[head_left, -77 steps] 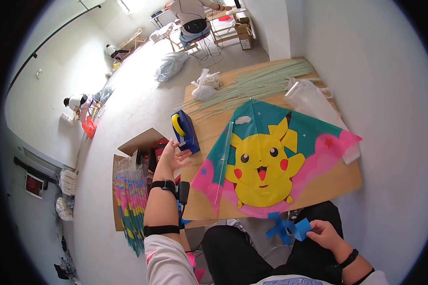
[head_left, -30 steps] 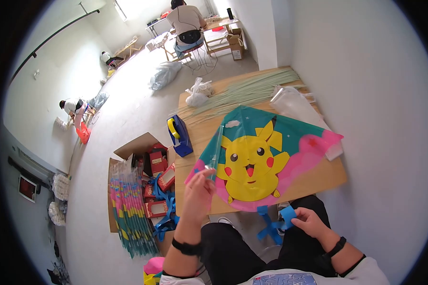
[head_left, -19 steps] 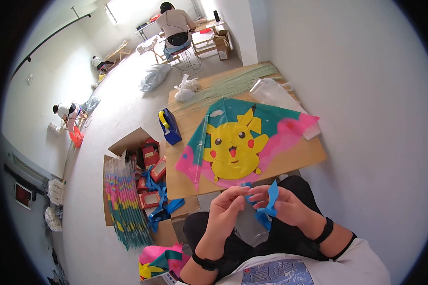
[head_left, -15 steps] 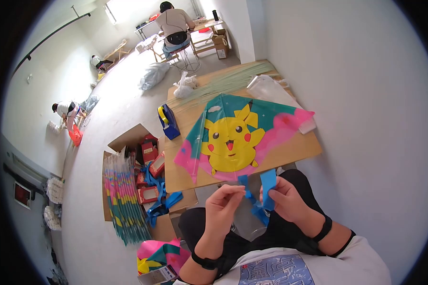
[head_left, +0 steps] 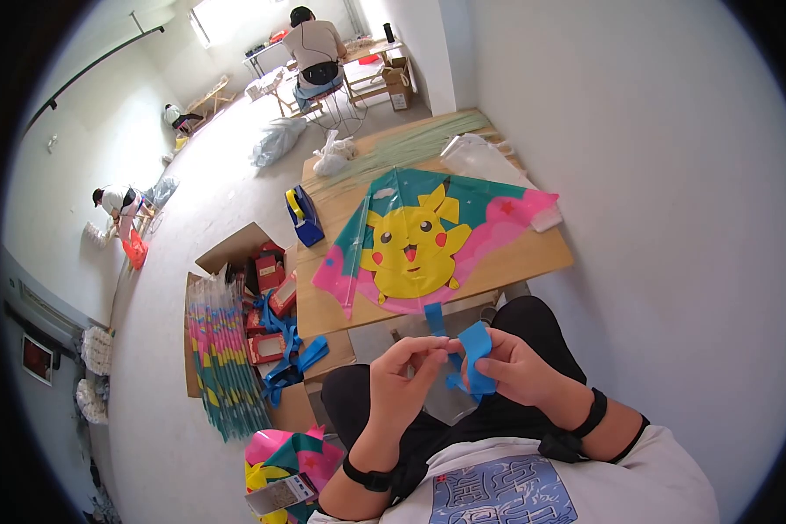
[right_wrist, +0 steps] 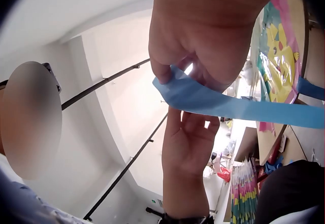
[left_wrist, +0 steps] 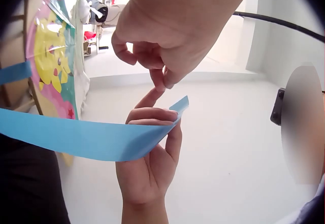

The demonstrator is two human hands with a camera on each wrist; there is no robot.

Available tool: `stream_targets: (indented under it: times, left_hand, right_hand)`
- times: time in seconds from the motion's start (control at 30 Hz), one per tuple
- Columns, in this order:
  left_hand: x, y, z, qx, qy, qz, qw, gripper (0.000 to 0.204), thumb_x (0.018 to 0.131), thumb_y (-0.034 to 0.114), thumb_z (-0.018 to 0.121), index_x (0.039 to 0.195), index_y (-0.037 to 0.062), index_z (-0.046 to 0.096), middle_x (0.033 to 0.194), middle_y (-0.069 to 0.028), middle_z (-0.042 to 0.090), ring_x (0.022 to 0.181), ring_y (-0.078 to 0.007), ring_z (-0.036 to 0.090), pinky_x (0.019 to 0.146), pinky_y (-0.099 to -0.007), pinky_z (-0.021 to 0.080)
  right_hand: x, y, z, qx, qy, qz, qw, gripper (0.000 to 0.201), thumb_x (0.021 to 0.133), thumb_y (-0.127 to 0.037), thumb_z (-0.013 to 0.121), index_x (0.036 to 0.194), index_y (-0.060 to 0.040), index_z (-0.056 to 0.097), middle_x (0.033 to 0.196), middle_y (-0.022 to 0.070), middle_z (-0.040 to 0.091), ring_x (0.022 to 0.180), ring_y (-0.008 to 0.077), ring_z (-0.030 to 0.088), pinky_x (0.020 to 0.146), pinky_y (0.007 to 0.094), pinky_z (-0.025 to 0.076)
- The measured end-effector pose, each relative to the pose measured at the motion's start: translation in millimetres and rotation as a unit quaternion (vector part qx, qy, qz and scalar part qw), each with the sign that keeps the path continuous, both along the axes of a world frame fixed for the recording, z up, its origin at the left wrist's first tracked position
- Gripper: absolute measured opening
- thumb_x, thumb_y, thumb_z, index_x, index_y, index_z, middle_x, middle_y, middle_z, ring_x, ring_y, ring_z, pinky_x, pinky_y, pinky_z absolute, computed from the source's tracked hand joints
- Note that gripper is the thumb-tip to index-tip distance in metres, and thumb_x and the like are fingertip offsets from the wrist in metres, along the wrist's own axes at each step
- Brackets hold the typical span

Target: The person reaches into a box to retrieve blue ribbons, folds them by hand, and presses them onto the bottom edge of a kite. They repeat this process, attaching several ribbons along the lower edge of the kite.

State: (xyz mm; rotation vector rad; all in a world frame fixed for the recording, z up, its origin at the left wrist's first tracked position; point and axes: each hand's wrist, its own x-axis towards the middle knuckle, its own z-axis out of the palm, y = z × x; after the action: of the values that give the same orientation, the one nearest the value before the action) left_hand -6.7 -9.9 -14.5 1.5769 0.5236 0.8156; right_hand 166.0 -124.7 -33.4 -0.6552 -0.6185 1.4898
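Note:
A strip of blue ribbon [head_left: 475, 345] is held in my right hand [head_left: 522, 374] above the lap, between thumb and fingers. Its long tail hangs down toward the knees, as the blue strip [left_wrist: 76, 135] in the left wrist view shows. My left hand [head_left: 396, 384] is just left of it, thumb and index fingertips pinched together on what looks like a small bit of clear tape, barely visible. Those tips meet the extended right index fingertip. Beyond the hands, a kite [head_left: 415, 253] with a yellow cartoon figure lies flat on the wooden table [head_left: 533, 262].
A blue tape dispenser [head_left: 306, 220] stands at the table's left edge. Left of the table, a cardboard box [head_left: 232, 247] holds red boxes and packed kites [head_left: 222, 358]. Thin green sticks [head_left: 419, 142] and plastic sheeting [head_left: 476, 157] lie at the back. Other people sit farther off.
My left hand has come from beside the tape dispenser to the right hand. The right hand has raised the blue ribbon from near the right knee. The head view has shifted.

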Motion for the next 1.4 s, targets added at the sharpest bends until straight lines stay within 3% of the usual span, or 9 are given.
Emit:
stream_targets:
  times: [0.3,0.63,0.73,0.83,0.9,0.93,1.0,1.23,1.4]
  left_hand:
    - [5,-3,10,0.177,0.111,0.136,0.968,0.016,0.081,0.007,0.080,0.096,0.0020,0.077,0.079,-0.0048,0.074,0.061,-0.0043,0.057,0.054,-0.0193,0.042]
    - [7,-1,1,0.278,0.131,0.170,0.936,0.025,0.073,0.004,0.082,0.097,0.0047,0.076,0.083,-0.0053,0.073,0.055,-0.0096,0.058,0.054,-0.0221,0.046]
    - [7,-1,2,0.266,0.137,0.154,0.942,0.037,0.070,0.003,0.083,0.107,0.0029,0.074,0.086,-0.0060,0.073,0.055,-0.0081,0.056,0.056,-0.0210,0.046]
    - [5,3,5,0.181,0.160,0.145,0.960,0.039,0.079,0.012,0.080,0.114,-0.0005,0.069,0.094,-0.0063,0.071,0.057,-0.0073,0.055,0.056,-0.0199,0.044]
    - [-3,16,-8,0.014,0.038,0.095,0.995,0.038,0.086,0.021,0.077,0.114,-0.0028,0.068,0.101,-0.0071,0.067,0.067,-0.0096,0.058,0.065,-0.0231,0.047]
    - [-8,21,-8,0.013,0.038,0.095,0.995,0.038,0.086,0.021,0.077,0.114,-0.0028,0.068,0.101,-0.0071,0.067,0.067,-0.0096,0.058,0.065,-0.0231,0.047]
    - [-15,30,-4,-0.054,0.042,-0.021,0.997,0.030,0.092,0.022,0.070,0.112,-0.0003,0.070,0.109,-0.0068,0.062,0.080,-0.0094,0.059,0.072,-0.0239,0.047]
    - [-6,25,7,-0.029,0.077,-0.026,0.996,0.018,0.088,0.012,0.073,0.102,0.0009,0.071,0.115,-0.0076,0.060,0.097,-0.0112,0.059,0.084,-0.0275,0.048]
    - [-5,19,14,-0.052,-0.010,0.011,0.999,0.008,0.087,0.006,0.072,0.093,0.0006,0.069,0.123,-0.0101,0.055,0.108,-0.0156,0.055,0.093,-0.0299,0.045]
  right_hand:
    - [2,-1,-1,-0.018,-0.049,-0.012,0.999,0.033,0.097,-0.014,0.065,0.127,-0.0044,0.054,0.112,0.0043,0.064,0.098,0.0112,0.065,0.087,0.0278,0.052]
    - [0,3,-10,-0.027,-0.094,-0.004,0.995,0.027,0.097,-0.015,0.065,0.121,-0.0054,0.056,0.108,0.0004,0.063,0.098,0.0065,0.061,0.086,0.0248,0.050]
    - [-1,4,-9,-0.015,-0.095,-0.006,0.995,0.031,0.097,-0.014,0.065,0.125,-0.0047,0.055,0.116,0.0018,0.063,0.104,0.0072,0.059,0.090,0.0261,0.049]
    - [3,3,-5,-0.006,-0.099,-0.007,0.995,0.034,0.098,-0.013,0.063,0.129,-0.0040,0.054,0.125,0.0041,0.062,0.110,0.0090,0.059,0.095,0.0282,0.047]
    - [5,3,-5,-0.008,-0.102,-0.005,0.995,0.035,0.098,-0.012,0.062,0.131,-0.0038,0.054,0.129,0.0053,0.061,0.112,0.0099,0.058,0.098,0.0292,0.047]
    - [6,4,-7,-0.009,-0.104,-0.007,0.995,0.033,0.098,-0.014,0.063,0.129,-0.0035,0.054,0.129,0.0076,0.061,0.113,0.0123,0.059,0.099,0.0318,0.048]
    - [6,3,-8,-0.013,-0.104,-0.009,0.994,0.032,0.098,-0.016,0.063,0.126,-0.0032,0.055,0.128,0.0099,0.060,0.113,0.0147,0.060,0.100,0.0344,0.049]
    - [4,5,-2,-0.016,-0.141,0.011,0.990,0.033,0.098,-0.016,0.063,0.127,-0.0037,0.055,0.133,0.0117,0.060,0.110,0.0140,0.061,0.099,0.0335,0.050]
    - [6,4,-2,-0.024,-0.098,0.017,0.995,0.028,0.098,-0.013,0.061,0.124,-0.0041,0.055,0.138,0.0115,0.057,0.110,0.0141,0.061,0.096,0.0316,0.050]
